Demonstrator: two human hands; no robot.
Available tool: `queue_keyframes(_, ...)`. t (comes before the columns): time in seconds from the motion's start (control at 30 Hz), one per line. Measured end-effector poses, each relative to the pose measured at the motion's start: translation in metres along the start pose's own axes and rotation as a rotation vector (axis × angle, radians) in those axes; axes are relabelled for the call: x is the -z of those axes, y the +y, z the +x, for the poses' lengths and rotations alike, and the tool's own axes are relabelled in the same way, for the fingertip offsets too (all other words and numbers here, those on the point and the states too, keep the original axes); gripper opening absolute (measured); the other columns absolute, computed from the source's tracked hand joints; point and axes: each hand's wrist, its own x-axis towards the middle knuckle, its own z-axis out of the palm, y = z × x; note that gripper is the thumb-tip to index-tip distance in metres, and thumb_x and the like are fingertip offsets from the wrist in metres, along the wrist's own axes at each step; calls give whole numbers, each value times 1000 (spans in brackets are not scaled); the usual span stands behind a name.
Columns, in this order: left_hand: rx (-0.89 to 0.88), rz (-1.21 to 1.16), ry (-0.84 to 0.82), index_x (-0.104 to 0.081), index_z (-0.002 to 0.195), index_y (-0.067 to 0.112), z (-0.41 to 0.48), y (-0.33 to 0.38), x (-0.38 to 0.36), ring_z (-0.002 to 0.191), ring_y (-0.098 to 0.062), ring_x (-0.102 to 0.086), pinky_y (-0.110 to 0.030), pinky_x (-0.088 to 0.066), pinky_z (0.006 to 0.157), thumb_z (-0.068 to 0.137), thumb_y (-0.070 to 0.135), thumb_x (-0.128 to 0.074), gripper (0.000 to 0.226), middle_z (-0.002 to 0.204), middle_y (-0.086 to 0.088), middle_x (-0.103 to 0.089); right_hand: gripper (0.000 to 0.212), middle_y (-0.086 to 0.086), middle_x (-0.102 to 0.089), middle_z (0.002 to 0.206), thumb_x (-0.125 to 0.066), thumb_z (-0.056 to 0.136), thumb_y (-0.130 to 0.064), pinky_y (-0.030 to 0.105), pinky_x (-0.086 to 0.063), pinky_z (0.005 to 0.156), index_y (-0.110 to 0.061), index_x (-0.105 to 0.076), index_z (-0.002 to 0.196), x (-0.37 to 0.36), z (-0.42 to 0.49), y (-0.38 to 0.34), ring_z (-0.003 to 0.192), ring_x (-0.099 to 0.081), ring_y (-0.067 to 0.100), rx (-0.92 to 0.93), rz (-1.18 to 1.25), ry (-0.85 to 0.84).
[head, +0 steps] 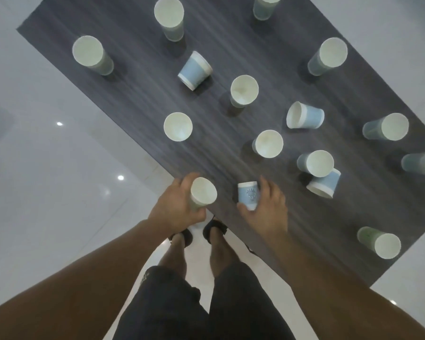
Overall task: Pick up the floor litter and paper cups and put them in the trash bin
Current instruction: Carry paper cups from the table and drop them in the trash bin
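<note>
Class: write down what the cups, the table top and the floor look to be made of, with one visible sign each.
Cups, like the blue cup the right hand grips: thin paper, matt, by the rolled white rim and printed wall. Table top: probably laminate, matt; even dark wood-grain streaks. Floor: glossy tile, likely ceramic; mirrors bright light spots.

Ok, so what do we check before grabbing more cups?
1. Left hand grips a cup: ok.
2. Right hand grips the blue cup: ok.
3. Cup empty inside: ok. Blue cup: cannot tell.
4. Bin in sight: not ok, none shows.
5. Table finished: not ok, many cups on it, some tipped.
6. Floor free of litter: cannot tell, only part shows.
</note>
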Motion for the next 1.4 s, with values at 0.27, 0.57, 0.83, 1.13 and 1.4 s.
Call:
queue_keyframes(0.27,0,60,53,-40,134,24,-2,6,-4,112,-15,-49,-32,-47,95,65,35,-84,82,127,1,-51,79,11,-44,132,-67,84,-45,41,-44,96,-23,-26,148,-28,-5,0,117,-46,27,-42,97,-60)
queue_keyframes(0.57,-182,120,64,-26,146,31,-22,67,48,112,-24,-52,-38,-48,92,74,38,-76,88,129,-5,-44,65,7,-49,122,-73,78,-42,34,-43,80,-17,-42,129,61,-50,-9,104,-56,29,-171,330,64)
queue_keyframes(0.83,-436,203,43,-34,134,29,-75,98,107,102,-19,-51,-27,-40,79,72,41,-69,72,119,4,-42,71,5,-37,118,-75,70,-25,30,-38,83,-15,-44,133,107,-148,-40,102,-50,27,-290,471,427)
queue_keyframes(1.13,-723,367,-65,-36,141,18,-153,140,99,111,-28,-52,-34,-42,87,78,34,-69,74,129,-5,-43,56,-2,-42,113,-79,72,-31,29,-41,83,-17,-54,120,79,-306,-40,100,-53,20,-462,558,711)
queue_keyframes(1.4,-1089,468,-279,-34,142,22,-261,214,-21,122,-19,-45,-31,-41,94,77,35,-68,75,134,-1,-42,70,-8,-45,128,-75,73,-47,24,-38,82,-25,-45,132,39,-469,40,110,-52,15,-771,666,972)
